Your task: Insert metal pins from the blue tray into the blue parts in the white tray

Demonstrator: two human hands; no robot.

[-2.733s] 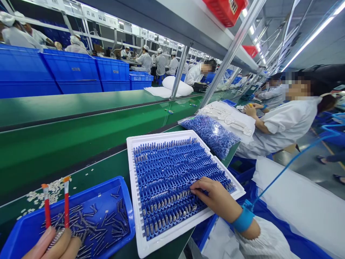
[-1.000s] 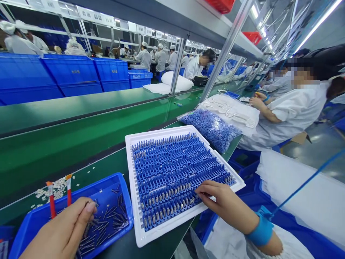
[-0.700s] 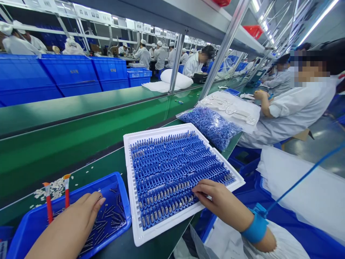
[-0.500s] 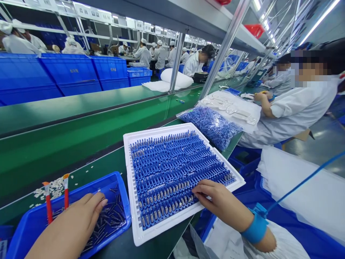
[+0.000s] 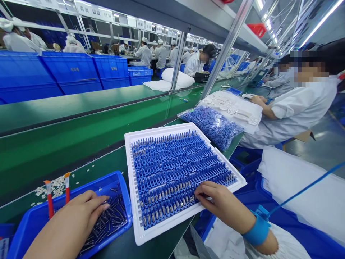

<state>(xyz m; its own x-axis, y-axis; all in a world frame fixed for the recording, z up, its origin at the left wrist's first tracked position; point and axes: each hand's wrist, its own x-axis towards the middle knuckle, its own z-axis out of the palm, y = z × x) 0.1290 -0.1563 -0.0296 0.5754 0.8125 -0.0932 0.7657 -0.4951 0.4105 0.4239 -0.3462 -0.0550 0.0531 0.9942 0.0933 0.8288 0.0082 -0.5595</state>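
The metal springs (image 5: 113, 216) are lying loose in the blue bin (image 5: 102, 184) at the near left. The left hand (image 5: 72, 223) is resting on them with fingers stretched flat, red tweezers (image 5: 49, 201) standing just left of it, and whether the thumb is clamping them cannot be told. The right hand (image 5: 221, 203) is resting on the near right corner of the white tray (image 5: 161, 227) beside the bin, fingertips (image 5: 199, 192) drawn together on the blue holders (image 5: 172, 165); whether they are pinching a part cannot be told.
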